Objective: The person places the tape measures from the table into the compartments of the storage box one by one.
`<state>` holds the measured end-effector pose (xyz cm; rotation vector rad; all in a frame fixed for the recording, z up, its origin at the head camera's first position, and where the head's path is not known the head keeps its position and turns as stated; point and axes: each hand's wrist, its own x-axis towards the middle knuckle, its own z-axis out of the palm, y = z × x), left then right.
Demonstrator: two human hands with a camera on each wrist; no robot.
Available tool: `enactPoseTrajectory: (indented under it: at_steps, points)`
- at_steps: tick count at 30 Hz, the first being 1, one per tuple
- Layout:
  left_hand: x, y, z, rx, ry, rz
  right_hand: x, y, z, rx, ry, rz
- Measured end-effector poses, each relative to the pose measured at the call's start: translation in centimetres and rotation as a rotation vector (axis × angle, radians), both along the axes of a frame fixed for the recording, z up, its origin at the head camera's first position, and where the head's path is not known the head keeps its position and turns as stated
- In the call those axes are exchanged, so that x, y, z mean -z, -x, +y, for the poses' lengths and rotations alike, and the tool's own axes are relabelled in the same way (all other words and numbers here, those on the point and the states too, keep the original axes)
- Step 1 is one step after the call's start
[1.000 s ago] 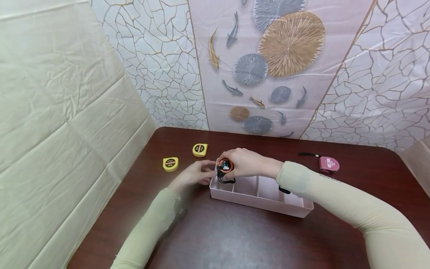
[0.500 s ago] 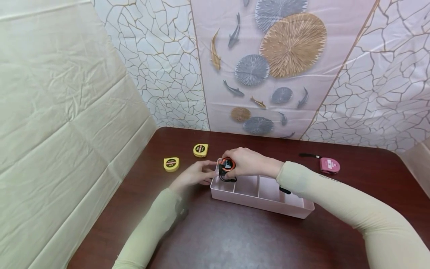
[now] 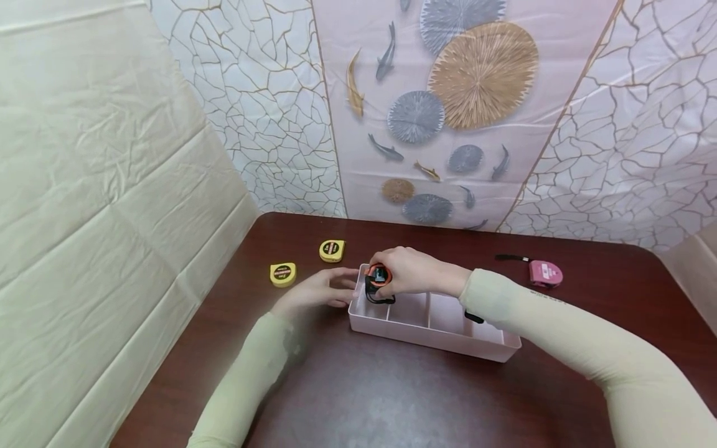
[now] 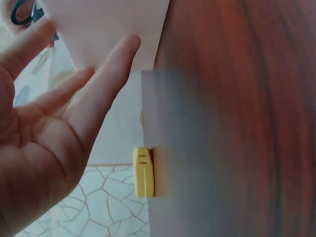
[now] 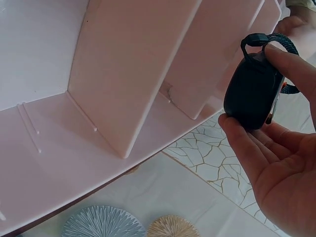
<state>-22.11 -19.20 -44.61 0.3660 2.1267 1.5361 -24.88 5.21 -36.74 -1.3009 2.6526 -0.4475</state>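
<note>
My right hand [image 3: 411,269] pinches a black and orange tape measure [image 3: 380,274] between thumb and fingers, over the leftmost compartment of a long pink divided box [image 3: 431,336]. In the right wrist view the tape measure's black side [image 5: 249,94] faces the camera, and its looped black strap [image 5: 284,42] hangs by my thumb. At the box's left end lies my left hand [image 3: 316,290], fingers extended toward the end wall [image 4: 106,29]; whether every fingertip touches it I cannot tell. My right forearm hides part of the box's right side.
Two yellow tape measures [image 3: 282,274] lie on the dark wooden table [image 3: 392,398] left of the box, one farther back. A pink tape measure [image 3: 545,273] with a black strap [image 3: 511,257] lies behind and right of the box. Patterned cloth [image 3: 417,118] hangs behind the table.
Both hands keep nearly the same places. The black and orange tape measure has turned very slightly in my right hand; the head view has shifted a little.
</note>
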Motion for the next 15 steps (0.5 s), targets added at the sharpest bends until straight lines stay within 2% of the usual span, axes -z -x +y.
enactPoseTrajectory:
  at_steps: [7, 15]
  points:
    - [0.21, -0.13, -0.66, 0.041, -0.059, -0.020, 0.29, 0.05, -0.34, 0.002, -0.015, -0.010]
    - [0.30, -0.30, -0.82, 0.047, -0.050, -0.011, 0.86, 0.03, -0.55, -0.032, 0.002, -0.012]
